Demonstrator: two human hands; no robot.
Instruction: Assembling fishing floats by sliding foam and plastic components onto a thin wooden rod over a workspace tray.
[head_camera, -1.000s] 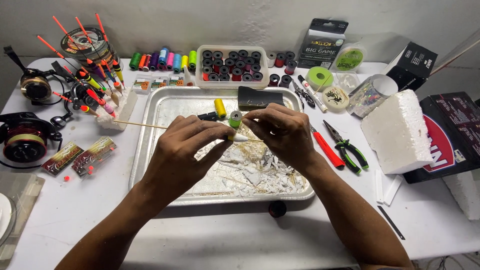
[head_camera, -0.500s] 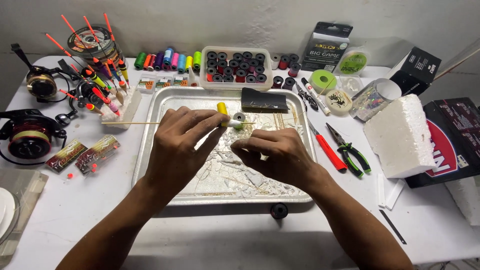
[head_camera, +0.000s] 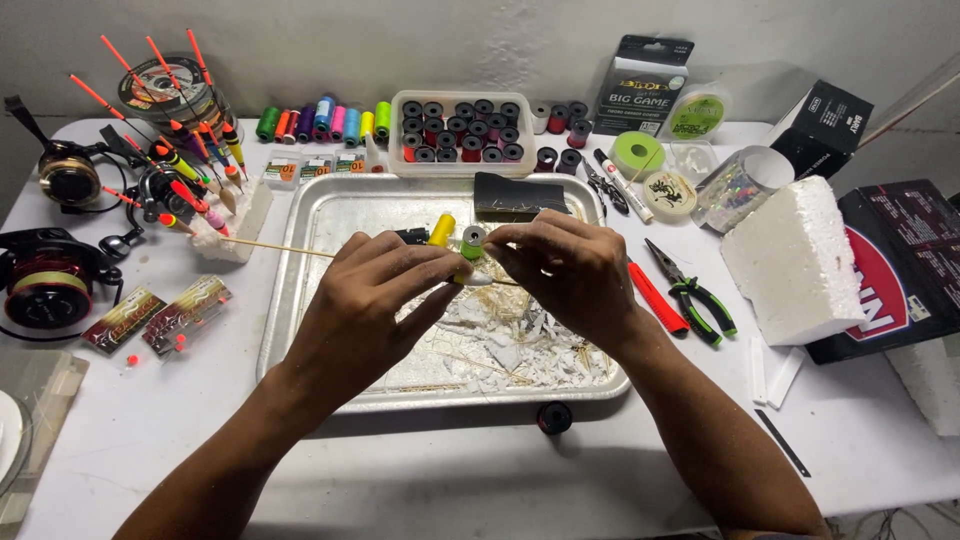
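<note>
Both hands, left hand (head_camera: 375, 290) and right hand (head_camera: 560, 265), pinch a thin stick (head_camera: 280, 247) mid-frame over the tray (head_camera: 300, 300); fingers should stay clenched, steady

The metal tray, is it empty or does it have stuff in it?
Not empty. The tray holds white scraps, a yellow spool and a green spool.

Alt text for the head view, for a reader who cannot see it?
Two hands, left hand and right hand, pinch a thin wooden stick over a metal tray of white shavings; thread spools behind.
</note>
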